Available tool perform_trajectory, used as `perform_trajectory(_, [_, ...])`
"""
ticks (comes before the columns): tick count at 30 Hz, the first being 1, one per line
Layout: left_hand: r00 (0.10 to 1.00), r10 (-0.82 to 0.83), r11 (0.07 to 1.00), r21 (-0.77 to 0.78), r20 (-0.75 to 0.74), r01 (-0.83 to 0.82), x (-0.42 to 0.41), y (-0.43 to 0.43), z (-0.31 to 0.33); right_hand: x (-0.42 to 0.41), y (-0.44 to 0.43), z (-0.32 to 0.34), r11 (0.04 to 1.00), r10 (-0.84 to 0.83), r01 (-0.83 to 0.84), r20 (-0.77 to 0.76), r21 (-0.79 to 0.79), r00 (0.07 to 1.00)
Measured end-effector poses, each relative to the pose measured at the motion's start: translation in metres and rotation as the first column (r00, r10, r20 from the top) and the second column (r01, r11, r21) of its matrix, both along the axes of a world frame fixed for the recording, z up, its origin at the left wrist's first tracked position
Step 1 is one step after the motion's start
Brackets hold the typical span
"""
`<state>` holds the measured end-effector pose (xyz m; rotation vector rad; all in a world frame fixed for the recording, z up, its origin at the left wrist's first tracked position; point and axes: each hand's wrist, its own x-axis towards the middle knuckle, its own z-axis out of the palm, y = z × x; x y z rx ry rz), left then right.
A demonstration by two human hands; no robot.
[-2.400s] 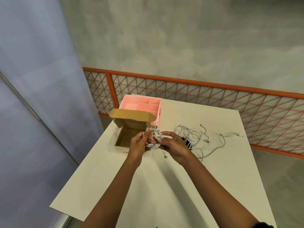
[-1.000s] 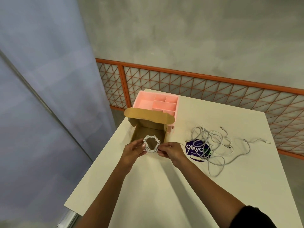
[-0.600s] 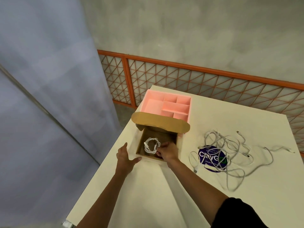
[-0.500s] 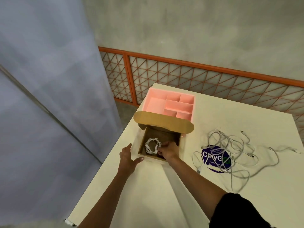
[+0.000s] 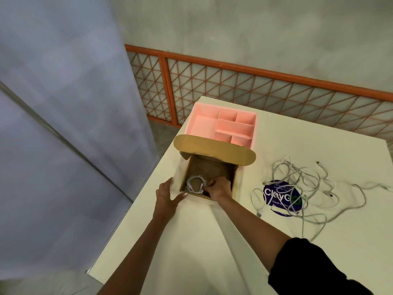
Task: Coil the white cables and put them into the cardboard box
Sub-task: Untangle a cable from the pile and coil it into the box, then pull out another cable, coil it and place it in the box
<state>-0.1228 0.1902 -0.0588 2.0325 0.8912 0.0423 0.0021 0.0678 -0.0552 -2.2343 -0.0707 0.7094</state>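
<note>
- Frame left: a grey-blue panel (image 5: 63, 103) stands beside the counter (image 5: 202, 241).
- My left hand (image 5: 168, 196) lies at the near left corner of the cardboard box (image 5: 214, 172), fingers straight and thumb spread, gripping nothing. I cannot tell whether it touches the box wall.
- The cardboard box sits near the counter's left edge, left of frame centre, with its lid flap raised at the far side.
- The coiled white cable (image 5: 195, 184) lies on the box floor, in the near left part.
- My right hand (image 5: 219, 188) is inside the box, just right of the coil. Its fingers are curled and pinch the coil's right edge.
- A pink tray (image 5: 202, 126) with several compartments stands directly behind the box, touching the raised flap.
- Right of the box, a round purple sticker (image 5: 276, 194) is fixed to the counter.
- The loose white cables (image 5: 297, 182) lie tangled over and beyond the sticker, well apart from the box.
</note>
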Motion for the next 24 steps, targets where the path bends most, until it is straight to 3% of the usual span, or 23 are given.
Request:
perform_trajectory(4, [1.0, 0.015, 0.996, 0.091, -0.005, -0.015, -0.004, -0.006, 0.001, -0.01, -0.015, 0.011, 0.996, 0.067, -0.07, 0.071, 0.047, 0.995])
perform_trajectory(9, [0.977, 0.041, 0.965, 0.245, 0.208, -0.093, -0.014, -0.05, 0.008, -0.028, -0.073, 0.038, 0.953, 0.134, -0.173, 0.167, 0.25, 0.977])
perform_trajectory(14, [0.946, -0.119, 0.977, 0.205, 0.302, 0.057, -0.005, -0.106, 0.007, -0.024, -0.142, 0.048, 0.936, -0.082, -0.011, 0.25, 0.351, 0.965])
perform_trajectory(17, [0.891, -0.277, 0.96, 0.146, 0.359, 0.239, 0.013, -0.143, 0.021, -0.013, -0.176, 0.045, 0.948, -0.19, 0.103, 0.275, 0.302, 0.942])
perform_trajectory(21, [0.823, -0.395, 0.916, 0.114, 0.408, 0.384, 0.041, -0.176, 0.035, 0.001, -0.202, 0.043, 0.975, -0.199, 0.138, 0.401, 0.175, 0.894])
perform_trajectory(24, [0.863, -0.385, 0.92, 0.057, 0.327, 0.389, 0.067, -0.196, 0.042, 0.013, -0.212, 0.042, 0.991, -0.119, 0.079, 0.446, 0.109, 0.887])
